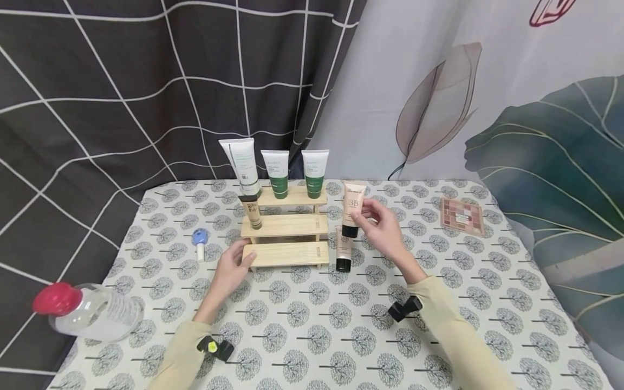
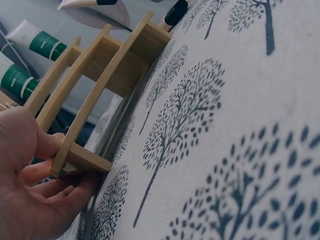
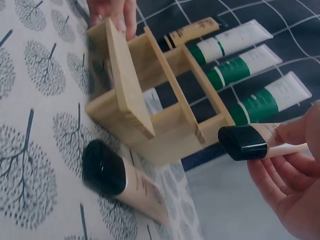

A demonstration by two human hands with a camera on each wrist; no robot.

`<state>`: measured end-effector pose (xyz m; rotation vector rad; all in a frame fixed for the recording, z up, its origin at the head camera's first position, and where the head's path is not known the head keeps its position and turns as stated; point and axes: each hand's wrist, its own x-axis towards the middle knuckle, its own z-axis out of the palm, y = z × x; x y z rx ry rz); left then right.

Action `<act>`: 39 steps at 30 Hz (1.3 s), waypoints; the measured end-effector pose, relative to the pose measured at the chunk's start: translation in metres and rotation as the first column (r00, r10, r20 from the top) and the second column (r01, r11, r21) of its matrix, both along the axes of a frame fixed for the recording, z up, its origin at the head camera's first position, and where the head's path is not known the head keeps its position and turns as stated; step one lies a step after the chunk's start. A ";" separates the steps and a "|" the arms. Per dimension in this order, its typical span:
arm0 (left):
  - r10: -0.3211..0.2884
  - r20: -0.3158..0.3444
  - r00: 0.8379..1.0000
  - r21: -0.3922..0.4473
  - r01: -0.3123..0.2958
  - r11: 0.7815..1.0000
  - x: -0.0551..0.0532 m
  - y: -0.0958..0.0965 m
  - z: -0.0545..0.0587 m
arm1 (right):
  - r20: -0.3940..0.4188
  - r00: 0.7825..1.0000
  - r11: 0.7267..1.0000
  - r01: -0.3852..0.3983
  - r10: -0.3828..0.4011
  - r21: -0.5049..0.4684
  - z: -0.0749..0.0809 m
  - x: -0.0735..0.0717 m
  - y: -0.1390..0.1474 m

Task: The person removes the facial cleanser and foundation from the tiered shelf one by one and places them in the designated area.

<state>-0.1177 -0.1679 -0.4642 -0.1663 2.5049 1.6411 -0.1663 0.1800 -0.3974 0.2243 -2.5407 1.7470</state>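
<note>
My left hand (image 1: pixel 233 271) grips the left end of the bottom step of a three-tier wooden display rack (image 1: pixel 285 254), thumb above and fingers against its side panel (image 2: pixel 82 159). My right hand (image 1: pixel 384 227) pinches a pinkish BB cream tube (image 1: pixel 353 206) between thumb and fingers, black cap (image 3: pixel 243 142) downward, to the right of the rack. A second BB cream tube (image 1: pixel 344 246) lies on the cloth beside the rack. On the top tier stand a large white tube (image 1: pixel 242 165) and two green-and-white tubes (image 1: pixel 278 173). A small gold tube with a dark end (image 1: pixel 252 212) stands at the middle tier's left.
An eyeshadow palette (image 1: pixel 462 216) lies at the far right of the tree-patterned tablecloth (image 1: pixel 317 325). A small blue-topped item (image 1: pixel 200 241) lies left of the rack. At the left edge is a clear bottle with a red cap (image 1: pixel 97 314). Curtains (image 1: pixel 161 81) hang behind.
</note>
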 end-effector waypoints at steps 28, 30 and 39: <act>0.004 0.013 1.000 -0.005 -0.004 1.000 0.004 -0.001 -0.005 | 0.095 0.995 0.990 0.025 -0.038 0.140 -0.041 0.023 0.045; 0.004 0.009 1.000 0.001 -0.004 1.000 0.003 -0.001 -0.005 | 0.105 0.994 0.989 0.024 -0.040 0.146 -0.044 0.024 0.048; -0.001 -0.005 1.000 0.015 0.002 1.000 0.000 -0.001 -0.005 | 0.179 0.983 0.976 0.006 -0.046 0.215 -0.052 0.028 0.051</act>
